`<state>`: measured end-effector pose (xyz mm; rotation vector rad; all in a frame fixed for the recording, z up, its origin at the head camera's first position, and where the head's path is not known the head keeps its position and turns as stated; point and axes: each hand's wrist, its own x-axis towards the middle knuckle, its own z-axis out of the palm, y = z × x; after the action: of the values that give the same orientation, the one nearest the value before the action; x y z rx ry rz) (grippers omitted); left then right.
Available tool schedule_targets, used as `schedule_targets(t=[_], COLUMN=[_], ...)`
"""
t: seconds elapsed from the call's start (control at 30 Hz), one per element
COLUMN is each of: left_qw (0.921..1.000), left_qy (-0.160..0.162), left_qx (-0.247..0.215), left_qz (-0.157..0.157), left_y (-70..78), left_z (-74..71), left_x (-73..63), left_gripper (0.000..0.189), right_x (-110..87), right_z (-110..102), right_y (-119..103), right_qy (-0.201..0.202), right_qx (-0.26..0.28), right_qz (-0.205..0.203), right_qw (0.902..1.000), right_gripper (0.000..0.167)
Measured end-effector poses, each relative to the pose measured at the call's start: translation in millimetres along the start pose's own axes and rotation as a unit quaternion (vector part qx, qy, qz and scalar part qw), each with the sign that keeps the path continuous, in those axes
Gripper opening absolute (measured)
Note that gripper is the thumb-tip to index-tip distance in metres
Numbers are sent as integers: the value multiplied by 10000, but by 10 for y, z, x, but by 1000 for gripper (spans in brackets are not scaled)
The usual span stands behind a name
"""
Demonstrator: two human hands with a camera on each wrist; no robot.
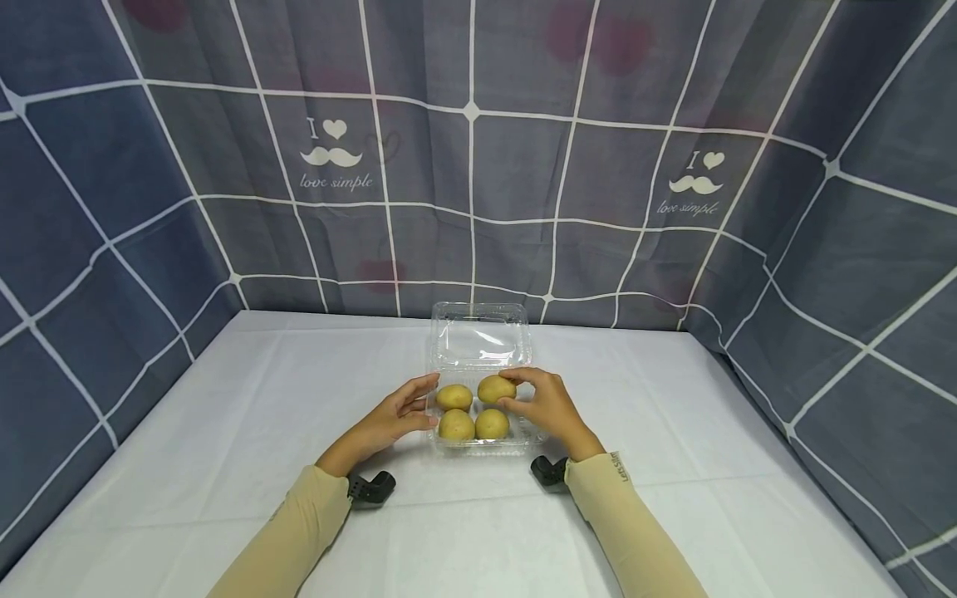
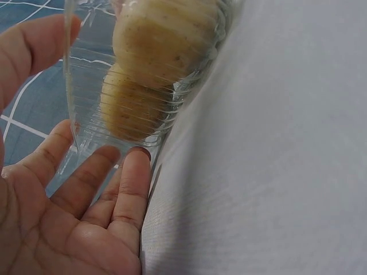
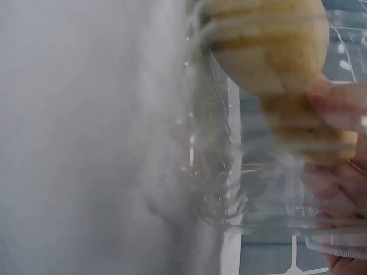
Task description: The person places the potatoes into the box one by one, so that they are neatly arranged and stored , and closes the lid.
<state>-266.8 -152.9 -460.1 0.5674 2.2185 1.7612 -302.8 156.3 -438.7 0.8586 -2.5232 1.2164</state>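
A clear plastic clamshell box (image 1: pixel 527 436) sits on the table with several yellow potatoes (image 1: pixel 456 425) inside. My right hand (image 1: pixel 549 404) pinches one potato (image 1: pixel 493 388) between thumb and fingers at the back right of the box; the right wrist view shows this potato (image 3: pixel 309 134) through the ribbed clear wall. On the box's left side, my left hand (image 1: pixel 395 419) has its fingers spread and relaxed. In the left wrist view its fingertips (image 2: pixel 136 163) are right at the box's lower wall, with the thumb by the rim.
The box's clear lid (image 1: pixel 480 336) stands folded back behind the potatoes. A white cloth (image 1: pixel 314 531) covers the table. Dark checked curtains (image 1: pixel 426 166) rise close behind it and on both sides. A small black device (image 1: pixel 371 490) is strapped at each wrist.
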Motion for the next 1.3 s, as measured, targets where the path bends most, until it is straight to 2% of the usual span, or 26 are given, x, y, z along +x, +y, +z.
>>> schedule_targets(t=[0.33, 0.63, 0.8, 0.97, 1.17, 1.3], left_qw=[9997, 9998, 9998, 9998, 9996, 9994], left_qy=[-58, -16, 4, 7, -56, -74], left_qx=[1, -146, -170, -167, -62, -76], left_qz=[226, 115, 117, 115, 272, 343], left_y=[-12, -32, -26, -29, -21, -13], left_z=[-1, -2, -3, -4, -4, -1], left_x=[8, 14, 6, 7, 0, -8], left_gripper=[81, 80, 81, 80, 81, 83], right_x=[6, 12, 14, 10, -11, -12], right_z=[7, 25, 29, 34, 50, 32], right_y=[-42, -3, -5, -5, 44, 16], right_qy=[-236, -354, -400, -315, -38, -103], right_qx=[-299, -670, -689, -697, -579, -476], right_qz=[40, -248, -201, -259, -404, -254], right_qw=[9993, 9968, 9966, 9967, 9975, 9985], right_gripper=[40, 35, 35, 34, 31, 30])
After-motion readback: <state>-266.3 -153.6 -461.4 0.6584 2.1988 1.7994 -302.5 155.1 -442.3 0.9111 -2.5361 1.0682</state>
